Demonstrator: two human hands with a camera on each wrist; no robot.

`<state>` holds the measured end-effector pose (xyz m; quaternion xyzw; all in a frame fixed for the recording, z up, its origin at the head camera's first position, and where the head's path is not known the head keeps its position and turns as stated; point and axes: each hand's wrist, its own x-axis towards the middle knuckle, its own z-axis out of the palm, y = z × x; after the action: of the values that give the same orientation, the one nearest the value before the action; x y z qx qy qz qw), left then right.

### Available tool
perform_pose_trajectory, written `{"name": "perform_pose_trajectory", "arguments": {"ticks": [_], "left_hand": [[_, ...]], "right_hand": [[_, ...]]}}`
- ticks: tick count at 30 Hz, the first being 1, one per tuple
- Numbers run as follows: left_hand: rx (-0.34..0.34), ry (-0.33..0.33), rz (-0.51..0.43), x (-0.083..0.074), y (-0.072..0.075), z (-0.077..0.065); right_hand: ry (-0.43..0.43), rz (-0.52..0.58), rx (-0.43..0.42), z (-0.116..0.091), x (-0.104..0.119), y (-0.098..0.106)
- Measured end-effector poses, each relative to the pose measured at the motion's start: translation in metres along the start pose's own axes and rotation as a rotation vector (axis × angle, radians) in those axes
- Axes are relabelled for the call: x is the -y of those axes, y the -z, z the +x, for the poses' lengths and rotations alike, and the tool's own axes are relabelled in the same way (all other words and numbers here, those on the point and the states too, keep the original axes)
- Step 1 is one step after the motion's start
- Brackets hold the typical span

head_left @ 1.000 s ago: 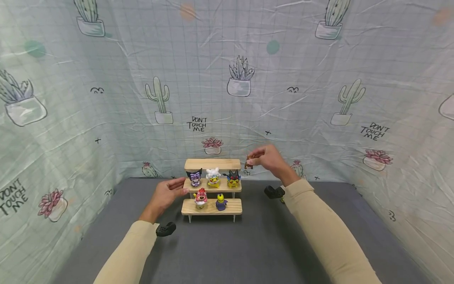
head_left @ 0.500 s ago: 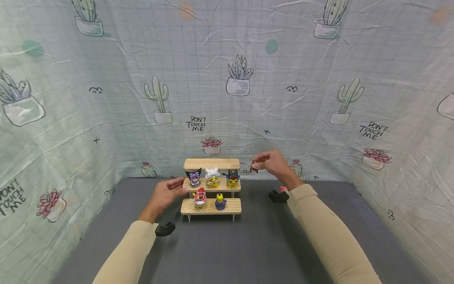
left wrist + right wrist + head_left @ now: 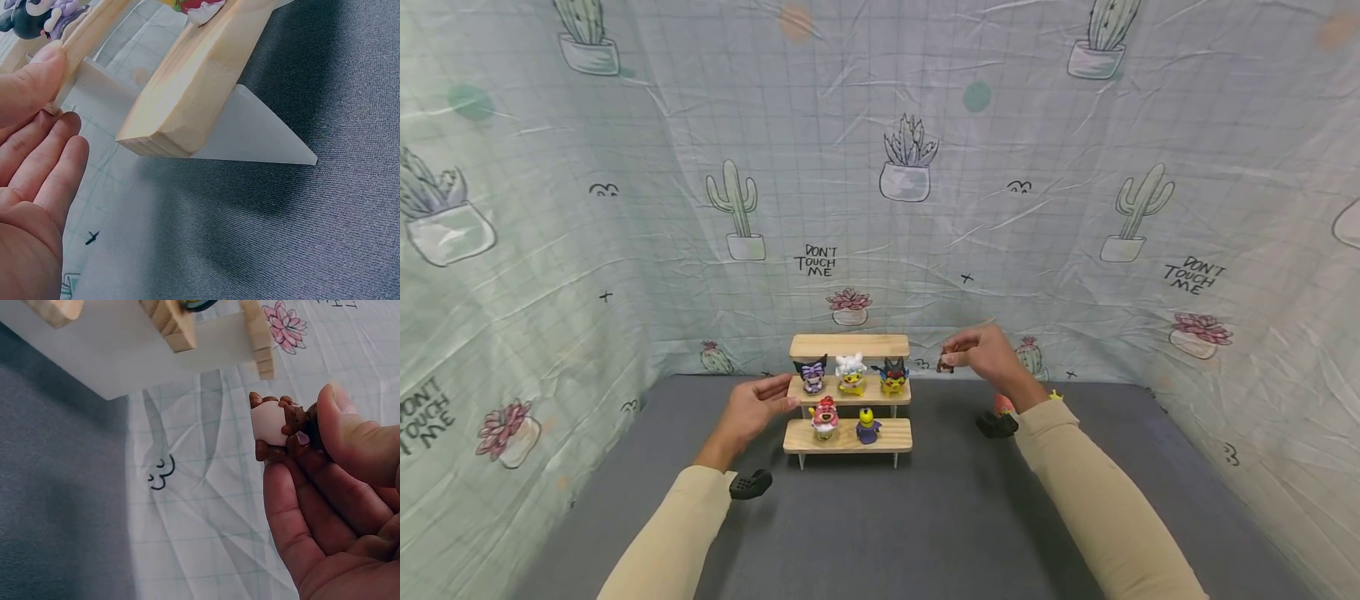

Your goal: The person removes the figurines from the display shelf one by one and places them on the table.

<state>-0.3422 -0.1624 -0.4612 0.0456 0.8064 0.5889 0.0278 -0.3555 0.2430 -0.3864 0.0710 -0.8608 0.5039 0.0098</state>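
Observation:
A three-tier wooden display shelf stands on the dark table. My left hand grips the left end of its middle tier, thumb on the plank and fingers curled beneath. My right hand pinches a small brown figurine with a white belly, held in the air to the right of the shelf. On the middle tier sit a purple-and-black figurine, a white-hatted yellow one and a black-eared yellow one. Below them are a pink figurine and a purple-caped yellow one.
The top tier rises near the cactus-print cloth backdrop. Behind the right wrist, a red object and a yellow object are partly hidden. Black wrist cameras hang under both wrists.
My right hand has drawn away from the shelf, rightward and slightly down, still pinching the brown figurine. Objects behind its wrist have come into sight. The left hand keeps its place.

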Motion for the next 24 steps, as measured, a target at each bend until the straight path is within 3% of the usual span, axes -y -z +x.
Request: {"name": "perform_pose_trajectory", "arguments": {"ticks": [17, 24], "left_hand": [[-0.010, -0.003, 0.016, -0.002, -0.001, 0.000], [-0.005, -0.004, 0.013, -0.002, -0.002, -0.001]], "right_hand": [[-0.051, -0.017, -0.036, -0.003, -0.021, -0.005], [-0.031, -0.018, -0.032, -0.006, -0.030, -0.007]]}}
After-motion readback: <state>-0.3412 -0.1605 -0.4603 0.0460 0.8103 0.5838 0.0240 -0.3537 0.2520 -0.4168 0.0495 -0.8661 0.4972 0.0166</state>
